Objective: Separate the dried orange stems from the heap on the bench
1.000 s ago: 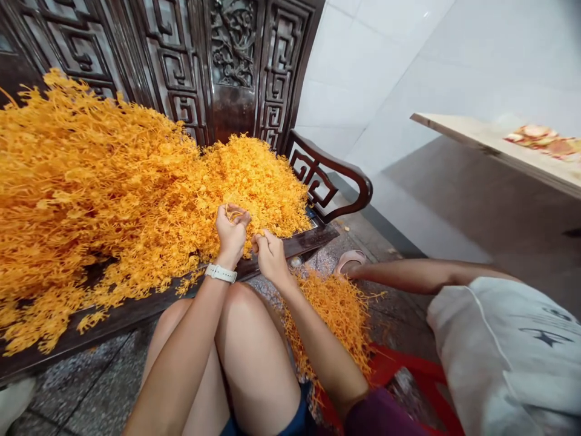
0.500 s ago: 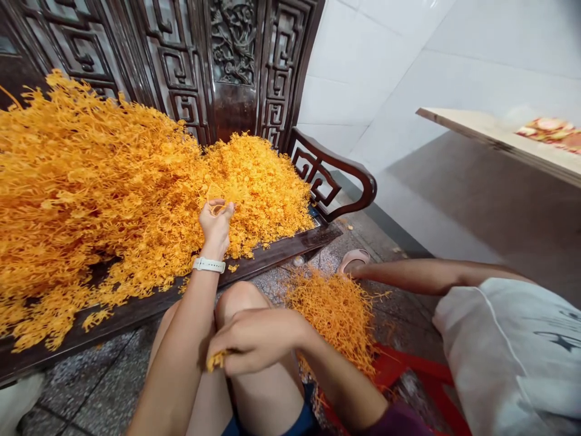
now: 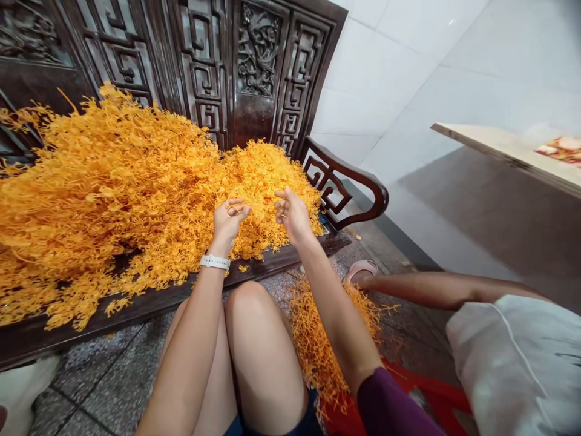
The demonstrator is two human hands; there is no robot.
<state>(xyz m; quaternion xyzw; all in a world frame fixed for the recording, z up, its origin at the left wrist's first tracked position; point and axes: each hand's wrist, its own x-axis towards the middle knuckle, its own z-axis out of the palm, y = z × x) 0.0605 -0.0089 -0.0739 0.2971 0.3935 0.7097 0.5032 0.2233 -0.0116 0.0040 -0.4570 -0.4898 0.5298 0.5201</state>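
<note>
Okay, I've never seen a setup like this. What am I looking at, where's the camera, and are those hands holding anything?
There's no machine here, just a person's bare hands, seen by a camera worn on their head, looking forward and down. Piled orange pieces lie on a dark carved bench. The left hand, with a pale wristband, has its fingers curled at the pile; whether it holds a strand, I can't tell. The right hand is loosely open nearby. Another person's leg shows at the picture's right.
</note>
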